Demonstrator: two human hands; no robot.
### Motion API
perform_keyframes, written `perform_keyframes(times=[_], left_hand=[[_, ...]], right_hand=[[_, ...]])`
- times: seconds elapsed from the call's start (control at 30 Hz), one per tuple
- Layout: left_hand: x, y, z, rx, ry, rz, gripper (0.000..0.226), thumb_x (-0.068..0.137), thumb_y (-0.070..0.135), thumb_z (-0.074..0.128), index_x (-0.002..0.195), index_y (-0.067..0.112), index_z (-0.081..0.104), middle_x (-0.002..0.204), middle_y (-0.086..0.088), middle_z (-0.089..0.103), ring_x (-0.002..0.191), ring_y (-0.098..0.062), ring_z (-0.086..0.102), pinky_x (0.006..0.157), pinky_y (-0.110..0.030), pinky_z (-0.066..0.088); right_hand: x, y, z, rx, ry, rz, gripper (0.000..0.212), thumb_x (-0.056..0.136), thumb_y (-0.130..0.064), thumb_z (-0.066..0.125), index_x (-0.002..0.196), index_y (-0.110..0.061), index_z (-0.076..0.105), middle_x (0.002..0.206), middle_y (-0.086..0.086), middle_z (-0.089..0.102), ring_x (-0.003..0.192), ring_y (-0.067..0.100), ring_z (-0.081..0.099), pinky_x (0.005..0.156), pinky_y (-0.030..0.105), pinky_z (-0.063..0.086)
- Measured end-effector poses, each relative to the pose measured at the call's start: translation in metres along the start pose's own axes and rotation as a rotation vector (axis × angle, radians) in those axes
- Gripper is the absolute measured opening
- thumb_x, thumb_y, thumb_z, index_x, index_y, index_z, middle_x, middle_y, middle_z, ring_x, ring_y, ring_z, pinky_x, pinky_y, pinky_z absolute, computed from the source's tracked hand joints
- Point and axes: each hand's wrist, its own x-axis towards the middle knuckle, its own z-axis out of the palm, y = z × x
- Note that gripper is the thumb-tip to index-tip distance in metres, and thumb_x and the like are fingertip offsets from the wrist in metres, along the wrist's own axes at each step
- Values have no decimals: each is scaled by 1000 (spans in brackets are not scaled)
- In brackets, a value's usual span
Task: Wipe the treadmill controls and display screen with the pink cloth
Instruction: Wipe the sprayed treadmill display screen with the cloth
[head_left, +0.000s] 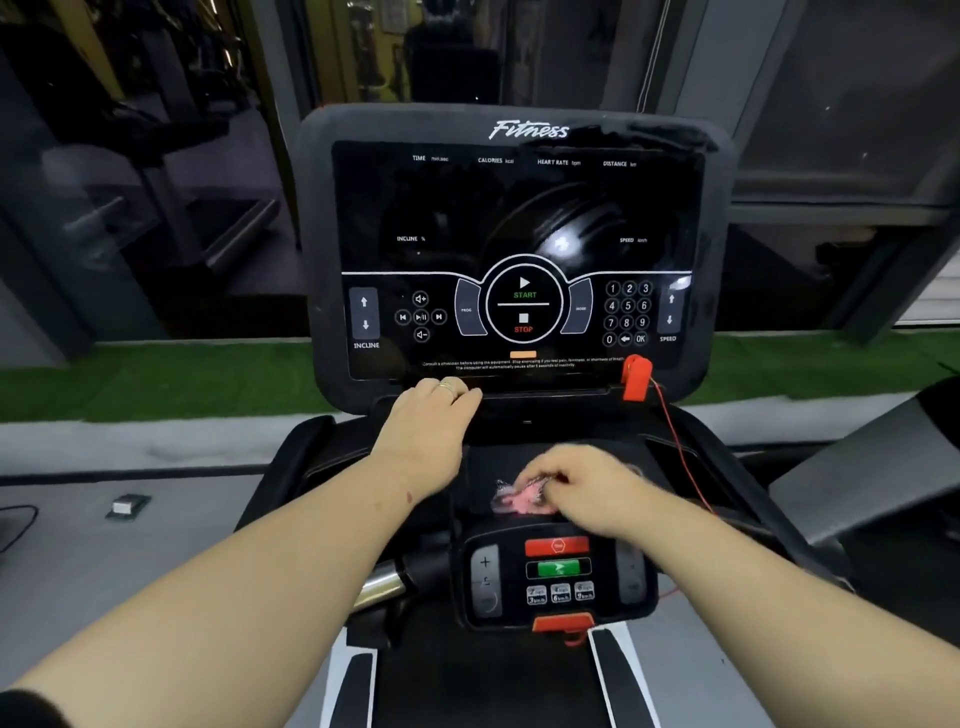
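Pink cloth (519, 498) soft, light, crumpled; right hand (587, 483) grip bunched on its right end. Left hand (434, 410) flat, steadying display screen (519, 218) lower edge.

A dim gym room. A strip of green artificial turf (156, 374) runs along dark glass wall panels (130, 182) reflecting exercise machines. Nearer lies grey flooring (130, 561), carrying a small green-and-white box (127, 505) and a black cable (18, 525) at the left edge.
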Motion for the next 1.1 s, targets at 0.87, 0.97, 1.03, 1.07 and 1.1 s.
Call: perform_keyframes(times=[0.87, 0.97, 1.03, 1.07, 1.1], left_hand=[[-10, 9, -31, -32, -287, -55, 95, 86, -11, 53, 165, 22, 11, 172, 2, 11, 158, -19, 8, 124, -36, 26], [-10, 7, -29, -24, -279, -46, 95, 85, -11, 51, 165, 25, 13, 171, 3, 13, 158, -18, 10, 121, -36, 28], [-9, 4, -27, 6, -256, -44, 94, 85, -9, 51, 164, 26, 15, 171, 3, 17, 157, -18, 15, 120, -36, 32], [-9, 2, -27, 21, -252, -39, 94, 85, -7, 52, 164, 27, 16, 170, 3, 18, 156, -19, 18, 118, -37, 34], [-7, 1, -27, 34, -251, -30, 94, 84, -6, 53, 164, 29, 17, 170, 4, 20, 154, -19, 21, 116, -37, 35]], right_hand=[[0, -27, 8, -104, -154, -56, 45, 91, -7, 50, 109, -37, 78, 121, -10, 71, 111, 13, 62, 101, 32, 51], [-1, -6, -18, -187, -178, 44, 28, 90, -14, 58, 88, -34, 78, 104, -9, 75, 101, 14, 65, 90, 25, 51], [-5, 10, -36, -275, -164, 146, 19, 91, -22, 60, 82, -30, 75, 92, -9, 74, 92, 14, 65, 77, 23, 47], [-5, 11, -38, -294, -165, 166, 19, 92, -24, 60, 84, -29, 76, 87, -11, 73, 89, 12, 64, 72, 22, 45], [-4, 6, -34, -285, -167, 150, 18, 93, -25, 60, 88, -30, 77, 86, -13, 72, 88, 10, 63, 72, 21, 45]])
